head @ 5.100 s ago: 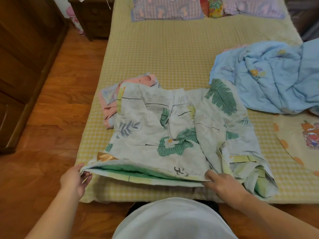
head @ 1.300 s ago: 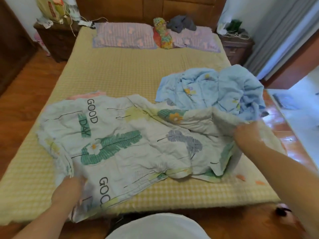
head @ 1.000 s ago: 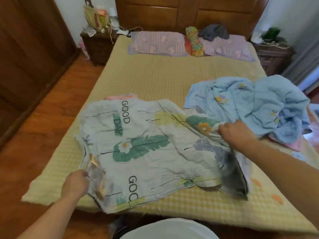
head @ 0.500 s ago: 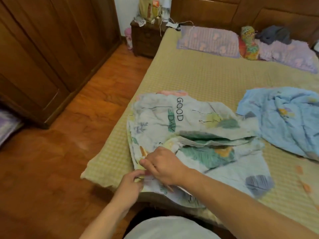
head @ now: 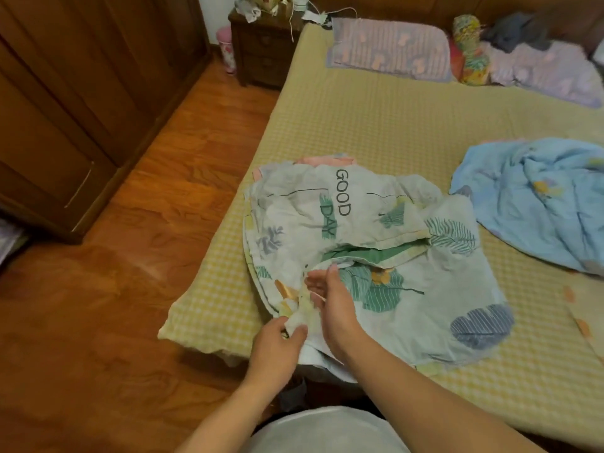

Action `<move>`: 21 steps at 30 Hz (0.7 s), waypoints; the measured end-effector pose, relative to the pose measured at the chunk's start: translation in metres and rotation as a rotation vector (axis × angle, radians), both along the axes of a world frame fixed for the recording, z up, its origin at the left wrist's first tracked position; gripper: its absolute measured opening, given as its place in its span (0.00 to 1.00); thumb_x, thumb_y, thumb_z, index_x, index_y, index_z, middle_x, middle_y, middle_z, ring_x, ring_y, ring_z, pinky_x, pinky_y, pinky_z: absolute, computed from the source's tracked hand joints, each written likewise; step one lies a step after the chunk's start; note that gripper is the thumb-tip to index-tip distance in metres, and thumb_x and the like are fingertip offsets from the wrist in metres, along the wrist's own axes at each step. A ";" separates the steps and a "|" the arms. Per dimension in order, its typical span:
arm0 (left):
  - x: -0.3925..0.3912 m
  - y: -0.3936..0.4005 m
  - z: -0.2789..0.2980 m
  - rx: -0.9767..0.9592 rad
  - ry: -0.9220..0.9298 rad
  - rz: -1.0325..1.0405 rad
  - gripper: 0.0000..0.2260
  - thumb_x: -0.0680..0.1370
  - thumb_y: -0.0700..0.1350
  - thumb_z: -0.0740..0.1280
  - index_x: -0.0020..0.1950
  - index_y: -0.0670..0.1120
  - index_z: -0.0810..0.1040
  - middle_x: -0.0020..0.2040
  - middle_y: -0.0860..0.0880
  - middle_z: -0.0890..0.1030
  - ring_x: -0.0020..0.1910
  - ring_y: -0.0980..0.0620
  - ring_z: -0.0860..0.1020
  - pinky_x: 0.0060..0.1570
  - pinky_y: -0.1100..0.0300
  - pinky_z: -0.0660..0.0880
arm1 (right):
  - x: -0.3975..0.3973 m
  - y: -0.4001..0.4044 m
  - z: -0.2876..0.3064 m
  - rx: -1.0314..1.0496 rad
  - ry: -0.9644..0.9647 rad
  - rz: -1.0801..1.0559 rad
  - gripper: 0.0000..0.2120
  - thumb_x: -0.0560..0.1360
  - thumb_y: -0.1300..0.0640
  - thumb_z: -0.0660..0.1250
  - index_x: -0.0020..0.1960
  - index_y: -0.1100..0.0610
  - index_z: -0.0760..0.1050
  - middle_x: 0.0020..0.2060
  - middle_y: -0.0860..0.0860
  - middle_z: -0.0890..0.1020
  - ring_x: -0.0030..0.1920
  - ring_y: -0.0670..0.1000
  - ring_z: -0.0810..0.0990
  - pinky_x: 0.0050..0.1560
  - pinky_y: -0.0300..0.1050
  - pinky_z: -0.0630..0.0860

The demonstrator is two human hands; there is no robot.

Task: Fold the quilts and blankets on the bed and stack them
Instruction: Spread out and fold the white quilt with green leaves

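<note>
The bed [head: 376,125] carried a yellow checked cover and stood on a wooden floor [head: 130,256], with a dark wardrobe [head: 65,109] to the left. The leaf quilt [head: 408,289], printed GOOD DAY, lay partly folded at the bed's near left corner, its upper layer doubled over the lower. The left hand [head: 277,348] pinched the quilt's near corner between thumb and fingers. The right hand [head: 333,308] rested just beside it on the same corner, fingers fairly straight; whether it gripped any cloth could not be told. A pink blanket [head: 322,160] showed under the quilt's far edge. A blue quilt [head: 539,204] lay crumpled to the right, apart. Two pillows [head: 389,49] sat at the head, a nightstand [head: 261,53] beside the bed.
</note>
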State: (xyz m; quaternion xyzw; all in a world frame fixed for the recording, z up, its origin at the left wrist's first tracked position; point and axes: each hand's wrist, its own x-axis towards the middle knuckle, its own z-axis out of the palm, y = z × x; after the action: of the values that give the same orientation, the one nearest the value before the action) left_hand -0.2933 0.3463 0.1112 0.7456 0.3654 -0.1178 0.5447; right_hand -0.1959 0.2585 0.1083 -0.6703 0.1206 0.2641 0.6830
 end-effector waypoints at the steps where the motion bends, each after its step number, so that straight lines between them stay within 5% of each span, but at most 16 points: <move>1: 0.002 0.004 0.003 -0.116 0.008 0.079 0.10 0.77 0.49 0.71 0.51 0.45 0.85 0.48 0.49 0.86 0.50 0.48 0.83 0.49 0.56 0.76 | 0.002 -0.011 0.003 -0.111 -0.074 -0.012 0.18 0.84 0.48 0.56 0.49 0.57 0.79 0.48 0.54 0.82 0.51 0.52 0.80 0.55 0.46 0.75; 5: 0.005 0.016 0.008 -0.390 0.003 0.202 0.07 0.72 0.44 0.74 0.45 0.40 0.85 0.45 0.40 0.86 0.46 0.40 0.85 0.49 0.47 0.78 | -0.015 -0.049 0.010 -0.376 -0.325 0.462 0.04 0.78 0.56 0.65 0.50 0.50 0.78 0.47 0.45 0.80 0.49 0.42 0.77 0.53 0.38 0.71; 8: 0.006 0.015 0.013 -0.344 -0.053 0.058 0.11 0.74 0.48 0.73 0.47 0.40 0.84 0.45 0.36 0.84 0.44 0.46 0.83 0.51 0.41 0.78 | -0.045 -0.049 -0.002 -0.460 -0.495 0.730 0.25 0.72 0.49 0.63 0.68 0.49 0.72 0.59 0.44 0.73 0.62 0.42 0.71 0.65 0.35 0.66; 11: 0.007 0.007 0.017 -0.152 -0.134 -0.103 0.13 0.79 0.50 0.70 0.36 0.46 0.79 0.34 0.48 0.78 0.37 0.54 0.76 0.41 0.55 0.71 | -0.047 -0.043 -0.004 -0.531 -0.606 0.672 0.27 0.71 0.47 0.63 0.70 0.50 0.71 0.57 0.45 0.71 0.60 0.44 0.70 0.64 0.37 0.68; 13: 0.008 0.004 0.022 -0.199 -0.175 -0.115 0.14 0.84 0.50 0.63 0.42 0.50 0.83 0.41 0.54 0.83 0.45 0.59 0.80 0.48 0.65 0.72 | -0.036 -0.042 0.003 -0.513 -0.637 0.643 0.19 0.74 0.48 0.67 0.64 0.47 0.75 0.52 0.44 0.74 0.55 0.41 0.72 0.57 0.33 0.69; 16: 0.009 0.003 0.026 -0.317 -0.219 -0.061 0.11 0.85 0.48 0.61 0.54 0.51 0.84 0.53 0.57 0.85 0.56 0.63 0.80 0.58 0.65 0.72 | -0.021 -0.042 0.014 -0.386 -0.489 0.547 0.06 0.77 0.51 0.70 0.51 0.39 0.81 0.43 0.43 0.79 0.47 0.40 0.77 0.48 0.31 0.70; 18: 0.007 0.004 0.018 -0.241 -0.201 -0.015 0.05 0.81 0.44 0.68 0.51 0.53 0.83 0.53 0.57 0.84 0.55 0.66 0.78 0.57 0.65 0.72 | -0.019 -0.045 0.017 -0.284 -0.318 0.421 0.12 0.79 0.54 0.68 0.37 0.45 0.79 0.34 0.44 0.77 0.36 0.43 0.74 0.41 0.39 0.69; 21: -0.002 0.005 0.007 -0.190 -0.131 0.028 0.09 0.77 0.40 0.72 0.50 0.53 0.79 0.56 0.58 0.79 0.57 0.64 0.74 0.52 0.64 0.70 | -0.022 -0.058 0.011 -0.341 -0.173 0.194 0.18 0.81 0.53 0.65 0.33 0.53 0.66 0.29 0.45 0.67 0.31 0.44 0.65 0.36 0.43 0.63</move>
State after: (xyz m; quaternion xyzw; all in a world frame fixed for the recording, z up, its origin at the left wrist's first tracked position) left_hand -0.2951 0.3512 0.1179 0.6916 0.3267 -0.0953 0.6371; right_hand -0.2178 0.2001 0.1195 -0.8048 0.0393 0.2456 0.5389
